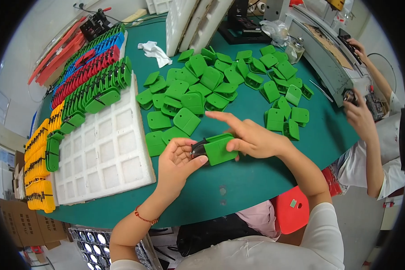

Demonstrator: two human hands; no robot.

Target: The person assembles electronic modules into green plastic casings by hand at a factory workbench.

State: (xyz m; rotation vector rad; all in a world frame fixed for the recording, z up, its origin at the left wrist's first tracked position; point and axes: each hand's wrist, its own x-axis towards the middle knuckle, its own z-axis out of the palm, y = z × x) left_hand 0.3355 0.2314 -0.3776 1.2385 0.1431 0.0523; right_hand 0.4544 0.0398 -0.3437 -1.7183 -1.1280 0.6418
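My left hand [177, 158] is curled around a small dark part [199, 149], thumb pressed along its lower edge, and that dark part butts straight into the end of a green plastic piece [219, 150] which my right hand [252, 137] grips from the other side — thumb and lower fingers clamped on it, index finger stretched out flat and pointing left above it. Both hands hold the pair just above the green table [256, 175], near its front edge. Right behind my hands lies a loose heap of green pieces [220, 83] of the same kind, scattered across the middle of the table, some flat, some tipped on edge. To my left sits a white foam tray [105, 148] with square pockets; its near pockets show bare foam, while along its far edge stand packed rows of green pieces. Beyond those run further rows of red and blue pieces [92, 58], and a row of yellow pieces [38, 166] lines the left rim. A crumpled white cloth [154, 51] lies at the far side. On my right another person's hand [357, 114] reaches toward a grey machine [328, 54] — what it holds I cannot tell.
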